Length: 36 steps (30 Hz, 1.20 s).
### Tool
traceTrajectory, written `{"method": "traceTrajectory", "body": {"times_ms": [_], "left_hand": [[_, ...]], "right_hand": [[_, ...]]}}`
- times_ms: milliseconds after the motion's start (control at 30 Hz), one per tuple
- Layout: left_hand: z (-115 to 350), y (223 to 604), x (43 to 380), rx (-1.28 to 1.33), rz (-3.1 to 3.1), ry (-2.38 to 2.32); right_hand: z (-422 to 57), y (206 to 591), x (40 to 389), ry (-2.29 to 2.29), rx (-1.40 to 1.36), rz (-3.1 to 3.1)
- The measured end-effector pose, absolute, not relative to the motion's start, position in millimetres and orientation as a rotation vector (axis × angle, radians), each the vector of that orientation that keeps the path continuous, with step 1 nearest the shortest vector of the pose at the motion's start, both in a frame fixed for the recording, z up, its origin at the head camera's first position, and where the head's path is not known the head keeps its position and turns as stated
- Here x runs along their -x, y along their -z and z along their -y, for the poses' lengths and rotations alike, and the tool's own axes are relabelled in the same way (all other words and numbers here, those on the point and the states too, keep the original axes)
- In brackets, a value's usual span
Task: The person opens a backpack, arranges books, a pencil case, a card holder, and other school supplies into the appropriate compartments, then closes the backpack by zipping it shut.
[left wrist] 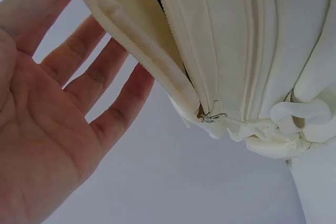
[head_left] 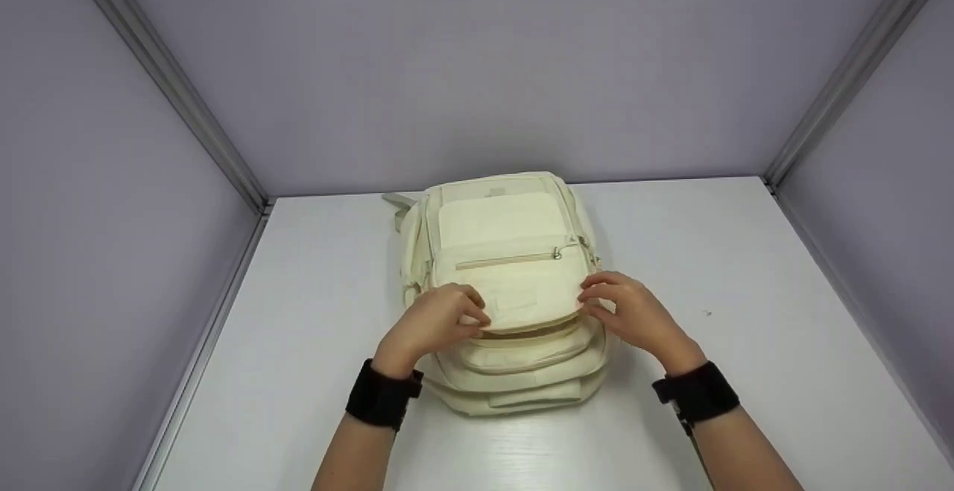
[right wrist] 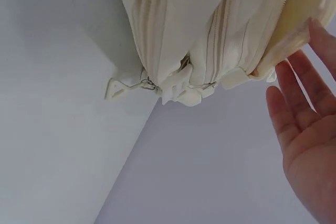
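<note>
A cream backpack [head_left: 499, 223] lies on the white table, its front pocket unzipped along the near edge. My left hand [head_left: 443, 316] pinches the left part of the pocket's loose flap [head_left: 522, 320]. On the other side my right hand [head_left: 630, 308] pinches the same flap at its right edge. In the left wrist view, the thumb is on the inner side of the flap [left wrist: 142, 40] and the fingers lie behind it; a metal zipper pull [left wrist: 212, 118] sits at the end of the opening. The right wrist view shows thumb and fingers on either side of the flap edge [right wrist: 289, 45].
The white table [head_left: 320, 275] is bordered by grey-lilac panels [head_left: 484, 66] at the back and sides. A strap [head_left: 399, 204] sticks out at the backpack's far left. A tiny scrap [head_left: 707, 313] lies to the right. Black bands [head_left: 380, 394] circle both wrists.
</note>
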<state>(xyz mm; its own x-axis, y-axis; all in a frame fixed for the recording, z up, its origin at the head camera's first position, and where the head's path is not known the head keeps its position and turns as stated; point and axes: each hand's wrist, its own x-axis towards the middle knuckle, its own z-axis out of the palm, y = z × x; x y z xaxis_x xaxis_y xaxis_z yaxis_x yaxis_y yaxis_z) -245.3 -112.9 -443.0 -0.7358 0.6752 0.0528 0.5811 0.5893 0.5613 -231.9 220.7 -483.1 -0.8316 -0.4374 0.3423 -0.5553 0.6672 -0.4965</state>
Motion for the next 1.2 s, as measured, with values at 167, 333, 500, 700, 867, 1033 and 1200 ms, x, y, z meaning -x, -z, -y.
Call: {"method": "traceTrajectory", "body": {"times_ms": [167, 333, 500, 700, 867, 1033, 1200], "left_hand": [[121, 448, 252, -0.961, -2.72, -1.061], [137, 461, 267, -0.56, -2.988, -1.324], [148, 476, 282, -0.257, -2.964, -1.371], [150, 488, 293, -0.182, -2.809, -1.321], [146, 494, 298, -0.177, -2.814, -1.313], [141, 498, 303, -0.168, -2.865, -1.328], [138, 503, 308, -0.128, -2.914, -1.346]], "right_hand": [[-210, 476, 234, -0.778, -0.797, 2.695], [-191, 474, 242, -0.664, -0.836, 2.624], [-171, 472, 249, -0.574, -0.954, 2.654], [-157, 467, 255, -0.501, -1.076, 2.808], [-149, 460, 257, -0.539, -1.049, 2.987], [-135, 460, 259, -0.433, -1.005, 3.091], [-122, 461, 260, -0.342, -0.948, 3.089]]}}
